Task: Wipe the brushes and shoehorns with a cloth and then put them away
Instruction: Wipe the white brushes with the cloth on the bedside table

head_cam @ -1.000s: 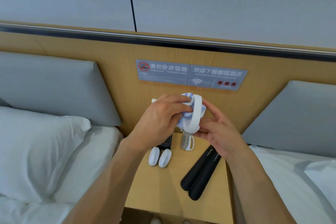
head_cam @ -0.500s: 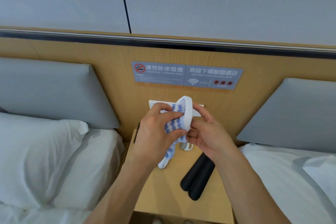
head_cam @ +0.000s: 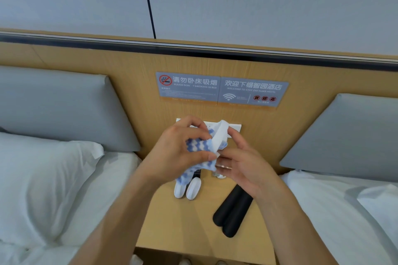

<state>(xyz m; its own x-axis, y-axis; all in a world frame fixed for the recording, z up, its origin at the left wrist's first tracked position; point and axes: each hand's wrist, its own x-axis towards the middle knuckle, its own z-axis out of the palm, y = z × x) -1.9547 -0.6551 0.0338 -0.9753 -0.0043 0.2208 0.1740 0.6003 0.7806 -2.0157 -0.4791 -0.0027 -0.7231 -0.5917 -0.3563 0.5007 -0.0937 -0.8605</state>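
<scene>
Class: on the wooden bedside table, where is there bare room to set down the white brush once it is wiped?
Free: the near front of the wooden bedside table, left of the two black shoehorns. Crowded: the back, with two small white brushes.

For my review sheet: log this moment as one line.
phase: wiping | left hand: holds cloth | right hand: holds white brush | nightstand: two white brushes, two black shoehorns

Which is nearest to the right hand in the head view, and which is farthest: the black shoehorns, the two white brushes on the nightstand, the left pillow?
From the right hand:
1. Black shoehorns, just below the hand, on the right part of the nightstand.
2. Two white brushes, side by side, lower left of the hand, under the cloth.
3. Left pillow, far left, on the bed.
</scene>
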